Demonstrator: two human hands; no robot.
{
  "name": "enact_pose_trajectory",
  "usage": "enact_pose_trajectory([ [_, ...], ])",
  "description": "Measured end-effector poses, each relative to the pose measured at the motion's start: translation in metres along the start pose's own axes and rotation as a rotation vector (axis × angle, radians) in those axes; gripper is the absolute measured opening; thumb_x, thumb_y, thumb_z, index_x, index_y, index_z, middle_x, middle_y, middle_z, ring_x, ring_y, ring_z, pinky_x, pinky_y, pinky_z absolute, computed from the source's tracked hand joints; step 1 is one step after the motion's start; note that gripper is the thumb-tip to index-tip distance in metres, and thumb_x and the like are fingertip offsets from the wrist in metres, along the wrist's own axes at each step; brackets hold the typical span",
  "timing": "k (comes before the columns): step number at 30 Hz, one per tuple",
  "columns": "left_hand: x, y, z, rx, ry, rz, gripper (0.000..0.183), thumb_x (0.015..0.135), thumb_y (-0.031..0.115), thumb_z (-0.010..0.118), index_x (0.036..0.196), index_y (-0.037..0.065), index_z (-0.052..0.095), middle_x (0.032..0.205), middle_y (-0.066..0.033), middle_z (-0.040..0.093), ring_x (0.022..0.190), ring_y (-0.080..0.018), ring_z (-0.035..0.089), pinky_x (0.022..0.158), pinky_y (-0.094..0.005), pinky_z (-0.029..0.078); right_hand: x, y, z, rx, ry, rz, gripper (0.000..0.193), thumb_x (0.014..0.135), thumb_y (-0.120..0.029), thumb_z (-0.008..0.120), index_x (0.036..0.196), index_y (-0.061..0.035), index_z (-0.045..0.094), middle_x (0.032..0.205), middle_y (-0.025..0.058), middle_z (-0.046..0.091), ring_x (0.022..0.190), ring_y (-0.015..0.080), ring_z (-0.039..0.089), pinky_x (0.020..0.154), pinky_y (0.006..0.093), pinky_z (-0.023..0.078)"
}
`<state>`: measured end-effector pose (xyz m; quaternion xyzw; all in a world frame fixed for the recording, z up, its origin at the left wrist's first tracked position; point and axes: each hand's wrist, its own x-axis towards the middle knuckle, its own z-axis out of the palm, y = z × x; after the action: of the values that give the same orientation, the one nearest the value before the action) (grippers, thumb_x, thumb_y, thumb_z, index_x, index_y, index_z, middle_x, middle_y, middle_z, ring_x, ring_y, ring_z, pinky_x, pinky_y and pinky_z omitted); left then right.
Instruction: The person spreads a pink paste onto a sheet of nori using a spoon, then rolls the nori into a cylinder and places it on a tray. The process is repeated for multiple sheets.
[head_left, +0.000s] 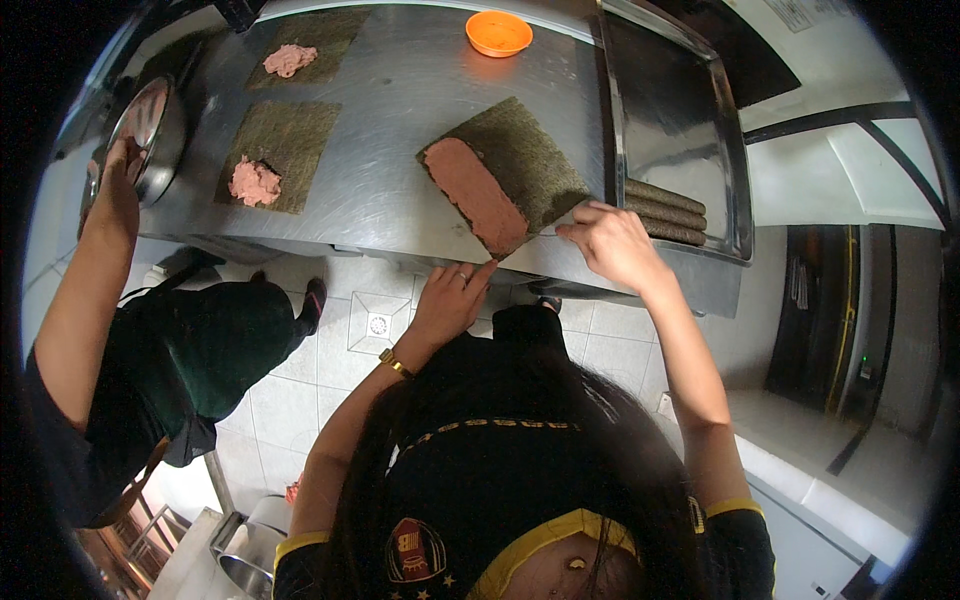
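Note:
A dark green nori sheet (535,160) lies aslant on the steel table, with a smooth pink strip of paste (475,190) spread along its left side. At the sheet's near corner, my left hand (450,303) touches the edge with outstretched fingertips. My right hand (622,243) is closed by the sheet's right corner, its thumb and fingers together. A thin, pale edge shows beside those fingertips, too slight to name. Farther left are two more nori sheets, the nearer sheet (305,140) and the farther sheet (335,45), each bearing a rough pink paste mound (255,183).
An orange bowl (498,35) stands at the table's back. To the right, a metal tray (670,110) holds several dark rolls (665,212). At the far left, another person's hand (125,160) grips a steel bowl (160,140). The table's front edge (390,252) runs before me.

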<state>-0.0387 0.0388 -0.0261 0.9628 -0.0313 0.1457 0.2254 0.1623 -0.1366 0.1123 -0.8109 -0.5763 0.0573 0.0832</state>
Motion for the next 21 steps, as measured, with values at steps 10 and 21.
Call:
enact_pose_trajectory([
  [10,0.000,0.004,-0.005,-0.018,-0.074,-0.045,0.048,0.087,0.014,0.060,0.134,0.009,0.051,0.099,-0.0113,0.061,0.088,-0.0255,0.059,0.075,-0.0381,0.042,0.083,0.031,0.001,0.059,-0.087,0.114,0.035,0.070,-0.007,0.058,0.098,-0.0171,0.076,0.096,0.0111,0.069,0.087,0.0332,0.066,0.077,0.0446,0.052],
  [21,-0.003,0.004,0.000,-0.058,-0.059,-0.061,0.047,0.091,0.017,0.059,0.136,0.010,0.049,0.101,-0.0118,0.061,0.094,-0.0273,0.058,0.082,-0.0399,0.041,0.075,0.019,0.004,0.062,0.031,0.066,0.032,0.072,-0.002,0.057,0.097,-0.0108,0.075,0.087,0.0114,0.065,0.078,0.0339,0.063,0.068,0.0418,0.051],
])
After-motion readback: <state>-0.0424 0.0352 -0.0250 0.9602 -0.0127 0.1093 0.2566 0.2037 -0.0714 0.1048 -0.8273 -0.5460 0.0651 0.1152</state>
